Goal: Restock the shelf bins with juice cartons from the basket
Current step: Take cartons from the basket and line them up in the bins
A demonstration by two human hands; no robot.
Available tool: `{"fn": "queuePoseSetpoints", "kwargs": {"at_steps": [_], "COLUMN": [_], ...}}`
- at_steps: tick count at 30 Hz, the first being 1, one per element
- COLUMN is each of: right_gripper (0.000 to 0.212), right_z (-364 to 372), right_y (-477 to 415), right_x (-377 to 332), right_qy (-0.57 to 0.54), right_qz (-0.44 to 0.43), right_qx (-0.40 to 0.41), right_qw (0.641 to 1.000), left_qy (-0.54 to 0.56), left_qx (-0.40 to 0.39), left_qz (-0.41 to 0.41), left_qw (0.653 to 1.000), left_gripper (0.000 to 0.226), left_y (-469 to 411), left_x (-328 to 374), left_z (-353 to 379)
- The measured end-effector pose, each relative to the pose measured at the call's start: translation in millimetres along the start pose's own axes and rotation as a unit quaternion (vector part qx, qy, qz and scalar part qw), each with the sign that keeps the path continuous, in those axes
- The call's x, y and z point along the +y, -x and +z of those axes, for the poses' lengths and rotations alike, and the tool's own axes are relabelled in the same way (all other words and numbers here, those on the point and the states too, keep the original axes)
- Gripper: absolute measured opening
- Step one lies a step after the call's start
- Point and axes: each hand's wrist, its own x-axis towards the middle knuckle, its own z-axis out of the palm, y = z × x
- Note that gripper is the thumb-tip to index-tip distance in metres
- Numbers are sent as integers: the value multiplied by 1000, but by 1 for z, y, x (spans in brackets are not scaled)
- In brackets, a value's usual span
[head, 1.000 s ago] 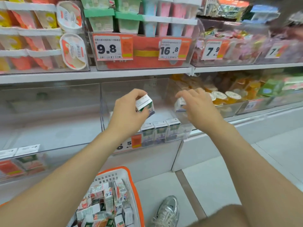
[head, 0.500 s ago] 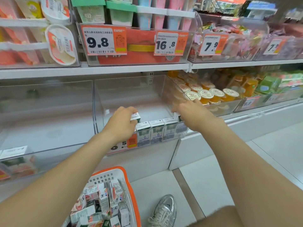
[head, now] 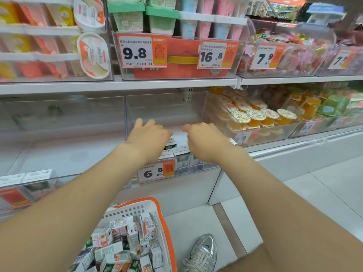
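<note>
Hands are both inside the middle clear bin on the lower shelf, close to each other but not touching. The left hand lies palm down over the front row of cartons. Its thumb is stretched to the side and its fingers bend down onto the carton tops; whether it grips one, I cannot tell. The right hand is just beside it, with the thumb pointing toward the left hand. Its other fingers are hidden behind the back of the hand, so I cannot tell its hold either. The cartons stand upright in a line against the front wall of the bin, next to a price tag which reads 6.5.

Below the arms, on the floor, stands the basket with an orange rim. It holds many more juice cartons, lying in disorder. A silver shoe is near the basket on the pale tiled floor. To the right of the middle bin, another clear bin holds orange jelly cups. The white shelf board above carries bins with pastel tubs and price tags reading 9.8, 16.8 and 7.9.
</note>
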Motion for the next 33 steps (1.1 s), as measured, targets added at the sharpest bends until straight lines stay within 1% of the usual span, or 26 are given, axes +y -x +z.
{"fn": "queuePoseSetpoints", "kwargs": {"at_steps": [1, 3, 5, 6, 8, 10, 11, 12, 14, 16, 19, 21, 23, 25, 26, 28, 31, 33], "right_gripper": [33, 41, 46, 46, 44, 43, 42, 39, 37, 38, 38, 37, 34, 34, 33, 35, 36, 39], "right_z": [4, 10, 13, 11, 9, 5, 5, 4, 2, 1, 2, -4, -8, -10, -10, -9, -9, -7], "right_y": [-6, -18, -30, -36, -47, -55, -60, -63, -66, -68, -71, -73, -75, -77, -78, -80, -74, -66], "right_x": [-9, -22, -31, -35, -40, -43, -43, -43, -45, -49, -61, -72, -83, -91, -93, -95, -94, -92], "right_qy": [-32, -136, -213, -217, -209, -209, -211, -209, -203, -206, -239, -251, -239, -217, -209, -201, -207, -186], "right_qz": [-8, -5, 9, 14, 26, 40, 42, 42, 29, 12, -7, -38, -59, -49, -39, -24, -8, 3], "right_qx": [-10, -47, -72, -84, -114, -142, -150, -158, -177, -183, -159, -172, -209, -235, -239, -237, -238, -203], "right_qw": [999, 990, 974, 972, 971, 967, 965, 964, 963, 961, 958, 952, 946, 946, 948, 950, 949, 961], "left_qy": [-3, 11, 77, 131, 258, 359, 384, 391, 378, 362, 358, 367, 401, 426, 427, 418, 415, 407], "left_qx": [24, 87, 137, 146, 137, 120, 117, 117, 110, 90, 98, 120, 141, 151, 147, 137, 124, 117], "left_qz": [-5, -26, -67, -88, -121, -142, -144, -137, -121, -121, -108, -89, -90, -108, -111, -105, -99, -105], "left_qw": [1000, 996, 985, 977, 949, 915, 905, 902, 911, 920, 922, 918, 900, 886, 885, 892, 896, 900], "left_gripper": [46, 55, 69, 75, 81, 81, 79, 74, 58, 43, 36, 43, 64, 83, 89, 94, 95, 93], "left_y": [5, 20, 38, 48, 67, 82, 88, 93, 99, 101, 100, 100, 100, 99, 99, 99, 101, 104], "left_x": [-4, -14, -23, -26, -27, -27, -27, -28, -31, -33, -37, -38, -39, -39, -39, -39, -39, -39], "left_z": [3, 12, 22, 26, 30, 34, 36, 38, 39, 41, 48, 51, 53, 54, 54, 53, 51, 49]}}
